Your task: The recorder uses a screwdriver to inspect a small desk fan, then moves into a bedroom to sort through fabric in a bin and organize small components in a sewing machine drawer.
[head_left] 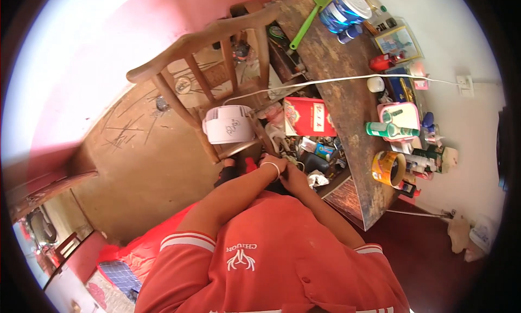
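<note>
Both hands down in the open drawer of small clutter. Left hand and right hand meet over it; fingers hidden, spread cannot be told. Bits look light, hard, loose: pinch singly. Beyond: wooden chair, red box.

A flat red carton is lying at centre; a blue-labelled round tub is sitting at one o'clock.

Bright daylight washes the wall pale up left; soft shadows, heavy fisheye bending, dark rim, slightly soft toward edges.
</note>
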Available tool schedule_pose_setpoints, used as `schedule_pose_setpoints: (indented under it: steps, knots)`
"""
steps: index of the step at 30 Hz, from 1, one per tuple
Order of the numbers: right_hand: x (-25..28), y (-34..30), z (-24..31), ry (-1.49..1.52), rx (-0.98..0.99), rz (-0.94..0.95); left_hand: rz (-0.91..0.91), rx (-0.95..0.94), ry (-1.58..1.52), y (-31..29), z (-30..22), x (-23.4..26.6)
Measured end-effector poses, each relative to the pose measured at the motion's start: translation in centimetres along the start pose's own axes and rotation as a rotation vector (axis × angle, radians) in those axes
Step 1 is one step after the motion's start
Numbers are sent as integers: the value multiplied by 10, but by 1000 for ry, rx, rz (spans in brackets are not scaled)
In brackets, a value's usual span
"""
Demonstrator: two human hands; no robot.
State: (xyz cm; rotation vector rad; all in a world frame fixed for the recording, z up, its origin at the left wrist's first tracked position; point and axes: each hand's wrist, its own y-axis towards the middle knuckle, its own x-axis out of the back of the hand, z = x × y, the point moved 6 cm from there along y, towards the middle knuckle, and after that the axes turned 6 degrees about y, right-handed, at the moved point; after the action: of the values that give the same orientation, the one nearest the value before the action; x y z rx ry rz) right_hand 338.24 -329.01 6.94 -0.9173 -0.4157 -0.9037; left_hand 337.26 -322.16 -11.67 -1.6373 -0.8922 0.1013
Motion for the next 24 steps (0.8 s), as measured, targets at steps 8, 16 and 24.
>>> schedule_pose_setpoints:
  steps: [8,16,24]
  knots:
    - [-3,-6,-20,-30,-4,-23,81,-122,-178,-112,-21,110]
    - [-2,-15,-35,-145,3,-128,-177,-107,-640,-86,104,158]
    - [9,-17,-17,-66,-38,-48,-632,-186,244,-128,92,249]
